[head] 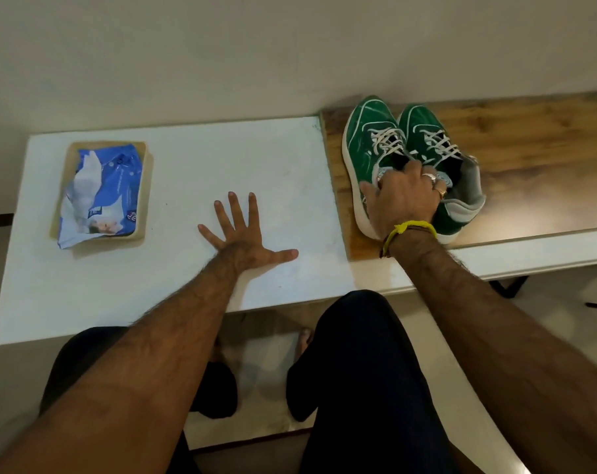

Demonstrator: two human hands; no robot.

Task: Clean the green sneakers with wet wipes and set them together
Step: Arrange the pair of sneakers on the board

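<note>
Two green sneakers with white laces and white soles stand side by side on a wooden board (529, 159) at the right, toes pointing at the wall. My right hand (405, 200) grips the left sneaker (367, 138) at its tongue and collar, fingers curled into the opening. The right sneaker (423, 128) touches it, its grey lining showing. My left hand (246, 239) lies flat on the white table (194, 165), fingers spread, holding nothing. A blue wet-wipe pack (100, 193) sits crumpled in a shallow tan tray (146, 186) at the far left.
A plain wall runs close behind the table. The table's front edge is just beyond my knees (352, 336), in dark trousers. A black stand leg (509, 285) shows under the table at the right.
</note>
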